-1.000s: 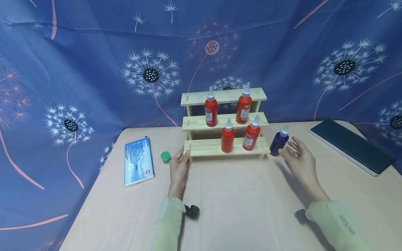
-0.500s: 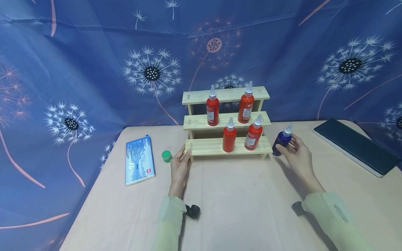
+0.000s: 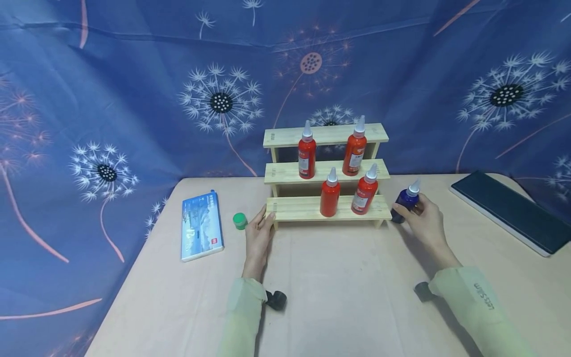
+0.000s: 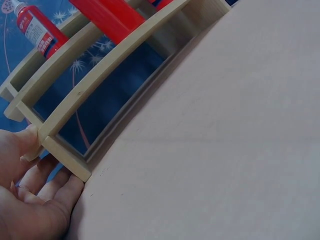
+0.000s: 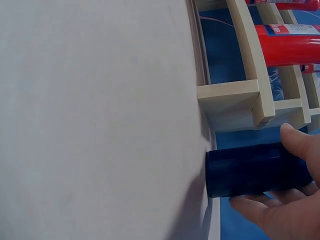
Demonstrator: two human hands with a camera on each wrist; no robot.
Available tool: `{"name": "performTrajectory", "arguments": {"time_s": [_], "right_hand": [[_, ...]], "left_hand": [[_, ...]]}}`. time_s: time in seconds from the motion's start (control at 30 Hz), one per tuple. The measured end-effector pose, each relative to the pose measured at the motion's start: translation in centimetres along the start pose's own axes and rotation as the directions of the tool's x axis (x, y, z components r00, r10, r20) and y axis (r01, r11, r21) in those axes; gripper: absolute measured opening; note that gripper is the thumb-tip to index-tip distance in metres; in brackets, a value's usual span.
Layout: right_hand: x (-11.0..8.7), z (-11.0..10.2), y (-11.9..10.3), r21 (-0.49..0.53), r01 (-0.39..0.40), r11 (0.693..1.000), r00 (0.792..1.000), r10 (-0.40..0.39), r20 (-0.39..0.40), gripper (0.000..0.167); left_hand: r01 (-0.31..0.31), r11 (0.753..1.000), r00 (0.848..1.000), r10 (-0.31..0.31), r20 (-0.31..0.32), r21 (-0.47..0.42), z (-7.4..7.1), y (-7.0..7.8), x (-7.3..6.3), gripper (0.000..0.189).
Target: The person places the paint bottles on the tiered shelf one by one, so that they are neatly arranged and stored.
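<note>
A three-tier wooden shelf (image 3: 294, 210) stands at the middle back of the table. My left hand (image 3: 258, 243) grips its left end, with the thumb over the lowest board and the fingers against the leg (image 4: 67, 159). Just beyond the shelf's right end, a dark blue squeeze bottle (image 3: 405, 202) with a pale pointed cap is upright. My right hand (image 3: 428, 225) holds that bottle between thumb and fingers; its base seems to be on or close to the table in the right wrist view. Red squeeze bottles stand on the middle board, such as one red bottle (image 3: 307, 154), and on the lowest board.
Left of the shelf are a small green-lidded jar (image 3: 240, 221) and a flat blue box (image 3: 202, 225). A dark notebook-like item (image 3: 513, 210) lies at the right. Behind the table hangs a blue dandelion-print cloth (image 3: 147, 74).
My right hand has closed its fingers and thumb round the blue bottle, which it was beside before. My left hand stays at the shelf's end. The head view has shifted slightly.
</note>
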State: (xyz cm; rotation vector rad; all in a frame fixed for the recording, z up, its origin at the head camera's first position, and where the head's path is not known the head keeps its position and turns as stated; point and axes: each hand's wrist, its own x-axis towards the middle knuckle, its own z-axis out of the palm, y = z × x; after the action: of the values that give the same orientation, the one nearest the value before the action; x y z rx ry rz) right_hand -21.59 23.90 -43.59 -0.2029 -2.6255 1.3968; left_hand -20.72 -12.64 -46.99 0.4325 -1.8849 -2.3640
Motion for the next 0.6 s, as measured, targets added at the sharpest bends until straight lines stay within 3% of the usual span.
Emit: {"name": "performTrajectory", "arguments": {"time_s": [0.3, 0.6], "right_hand": [[-1.1, -0.9, -0.1, -0.081, 0.024, 0.996, 0.999, -0.028, -0.041, 0.057], [-3.5, -2.1, -2.3, -0.092, 0.049, 0.995, 0.999, -0.048, 0.014, 0.068]], "left_hand": [[-0.017, 0.999, 1.0, 0.018, -0.009, 0.033, 0.3, 0.1, -0.3, 0.051], [-0.018, 0.999, 1.0, 0.019, -0.013, 0.041, 0.1, 0.1, -0.3, 0.051]]}}
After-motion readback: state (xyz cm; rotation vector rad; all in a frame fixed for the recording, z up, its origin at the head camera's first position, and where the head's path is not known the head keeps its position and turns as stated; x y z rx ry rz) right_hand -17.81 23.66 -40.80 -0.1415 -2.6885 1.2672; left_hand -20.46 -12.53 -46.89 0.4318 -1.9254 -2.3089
